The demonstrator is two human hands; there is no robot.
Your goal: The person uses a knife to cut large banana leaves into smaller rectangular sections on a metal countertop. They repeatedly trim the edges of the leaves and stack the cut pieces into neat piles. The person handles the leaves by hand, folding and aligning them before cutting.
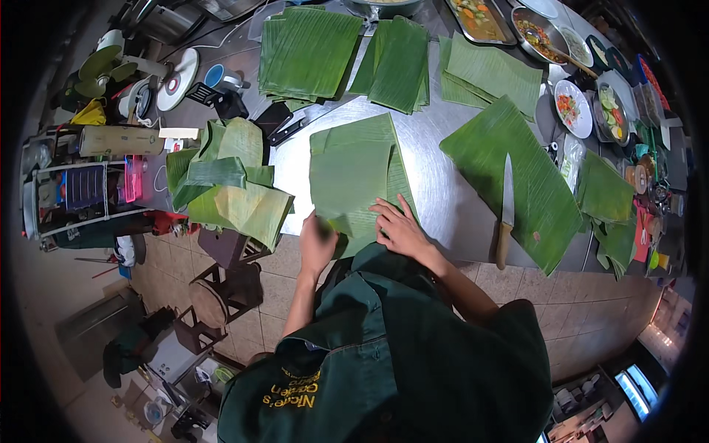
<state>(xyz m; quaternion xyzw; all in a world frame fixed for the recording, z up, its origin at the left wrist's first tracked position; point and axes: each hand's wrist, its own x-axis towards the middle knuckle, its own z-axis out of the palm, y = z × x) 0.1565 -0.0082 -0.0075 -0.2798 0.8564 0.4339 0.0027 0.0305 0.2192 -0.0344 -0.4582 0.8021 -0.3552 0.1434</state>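
Several cut banana leaf pieces (350,171) lie overlapped on the steel table before me. My left hand (319,241) is at their near left corner, fingers curled and partly blurred; whether it grips the leaf is unclear. Flat on the near right part of the leaves rests my right hand (397,228), its fingers spread. To the right, a kitchen knife with a wooden handle (504,235) lies beside and partly over a large banana leaf piece (518,177). Leaf scraps (232,183) are heaped at the left. Stacks of cut leaves (310,52) stand at the far side.
A black-handled knife (288,132) and a blue mug (220,76) are at the back left. Bowls of chopped vegetables (540,34) and a plate of diced food (573,109) stand at the back right. Stools (209,303) are on the floor at the left.
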